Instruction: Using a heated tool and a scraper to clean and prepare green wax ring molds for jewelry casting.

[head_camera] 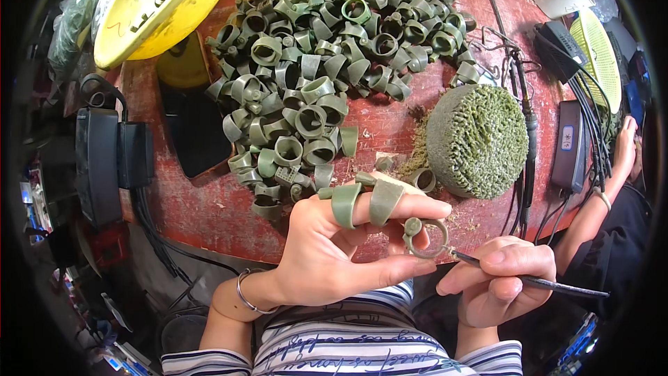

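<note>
My left hand [326, 256] pinches a small green wax ring [413, 227] with a round knob between thumb and fingers. Two wider green wax rings sit on its index finger: one [345, 206] nearer the knuckle, the other [385, 202] further along. In my right hand [501, 277] is a slim dark hand tool [558, 286], held like a pen. Its tip meets the right rim of the pinched ring, where a few pale shavings cling. A big heap of similar green rings [310, 121] covers the table beyond my hands.
Right of the heap, a round green block [480, 141] with a rough face stands on the red table [376, 125]. A dark phone [193, 130], yellow basins [203, 5], black power adapters [96, 162] and cables surround it. Another person's arm [589, 214] is at right.
</note>
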Action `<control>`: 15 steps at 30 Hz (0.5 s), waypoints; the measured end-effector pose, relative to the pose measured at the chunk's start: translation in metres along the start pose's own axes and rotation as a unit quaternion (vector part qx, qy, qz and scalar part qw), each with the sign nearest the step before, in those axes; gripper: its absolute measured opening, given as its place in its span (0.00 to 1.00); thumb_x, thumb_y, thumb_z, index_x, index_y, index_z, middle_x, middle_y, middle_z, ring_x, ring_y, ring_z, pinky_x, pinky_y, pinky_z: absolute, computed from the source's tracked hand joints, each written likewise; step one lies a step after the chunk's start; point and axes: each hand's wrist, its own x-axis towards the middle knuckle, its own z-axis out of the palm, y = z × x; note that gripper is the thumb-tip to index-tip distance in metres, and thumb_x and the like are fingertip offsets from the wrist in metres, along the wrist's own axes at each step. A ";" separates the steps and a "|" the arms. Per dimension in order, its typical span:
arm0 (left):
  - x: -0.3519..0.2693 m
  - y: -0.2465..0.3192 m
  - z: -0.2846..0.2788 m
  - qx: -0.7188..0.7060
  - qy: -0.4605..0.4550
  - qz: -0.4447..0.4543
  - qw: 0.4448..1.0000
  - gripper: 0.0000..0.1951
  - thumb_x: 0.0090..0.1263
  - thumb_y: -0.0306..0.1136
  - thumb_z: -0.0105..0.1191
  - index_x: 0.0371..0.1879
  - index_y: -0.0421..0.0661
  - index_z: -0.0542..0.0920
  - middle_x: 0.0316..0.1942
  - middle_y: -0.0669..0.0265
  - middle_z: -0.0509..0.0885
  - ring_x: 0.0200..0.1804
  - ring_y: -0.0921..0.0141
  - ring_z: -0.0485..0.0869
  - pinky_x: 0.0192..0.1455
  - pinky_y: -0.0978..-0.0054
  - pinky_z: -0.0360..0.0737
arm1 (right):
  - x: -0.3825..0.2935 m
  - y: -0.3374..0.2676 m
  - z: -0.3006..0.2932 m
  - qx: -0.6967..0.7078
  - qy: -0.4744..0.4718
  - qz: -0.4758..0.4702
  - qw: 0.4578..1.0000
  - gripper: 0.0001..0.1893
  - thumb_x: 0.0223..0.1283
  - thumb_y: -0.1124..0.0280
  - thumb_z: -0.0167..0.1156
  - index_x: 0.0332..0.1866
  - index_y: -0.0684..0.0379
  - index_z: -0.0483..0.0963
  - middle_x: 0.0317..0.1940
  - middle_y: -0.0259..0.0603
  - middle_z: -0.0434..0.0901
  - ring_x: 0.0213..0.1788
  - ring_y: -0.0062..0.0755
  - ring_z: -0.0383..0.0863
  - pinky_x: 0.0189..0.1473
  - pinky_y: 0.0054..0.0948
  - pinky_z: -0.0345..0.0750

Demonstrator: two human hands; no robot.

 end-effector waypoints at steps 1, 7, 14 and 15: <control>0.000 -0.002 -0.003 -0.001 0.000 -0.001 1.000 0.20 0.44 0.17 0.65 0.40 0.30 0.79 0.39 0.56 0.78 0.36 0.71 0.79 0.38 0.79 0.77 | 0.000 0.000 -0.001 0.014 -0.007 0.016 1.000 0.17 0.58 0.60 0.59 0.32 0.69 0.75 0.16 0.43 0.80 0.17 0.30 0.80 0.19 0.22 0.77; -0.004 0.003 0.001 0.040 -0.019 -0.016 0.999 0.21 0.46 0.19 0.65 0.42 0.30 0.79 0.39 0.55 0.79 0.39 0.69 0.79 0.40 0.78 0.76 | 0.004 0.006 0.000 0.034 -0.059 0.025 0.997 0.13 0.52 0.69 0.63 0.33 0.71 0.77 0.18 0.45 0.80 0.17 0.31 0.80 0.19 0.23 0.76; -0.005 0.000 -0.006 0.019 -0.053 -0.044 0.997 0.20 0.51 0.19 0.62 0.46 0.32 0.77 0.40 0.61 0.78 0.40 0.74 0.78 0.39 0.80 0.75 | 0.005 -0.004 -0.014 -0.050 -0.199 -0.024 0.978 0.19 0.41 0.81 0.65 0.44 0.69 0.75 0.26 0.43 0.80 0.26 0.32 0.80 0.27 0.26 0.78; -0.005 -0.001 -0.008 0.038 -0.079 -0.027 0.996 0.19 0.56 0.18 0.60 0.49 0.34 0.76 0.41 0.65 0.77 0.40 0.78 0.77 0.35 0.83 0.74 | 0.006 -0.002 -0.003 -0.132 -0.173 -0.068 0.974 0.10 0.61 0.64 0.56 0.38 0.61 0.71 0.14 0.35 0.74 0.13 0.25 0.73 0.15 0.21 0.70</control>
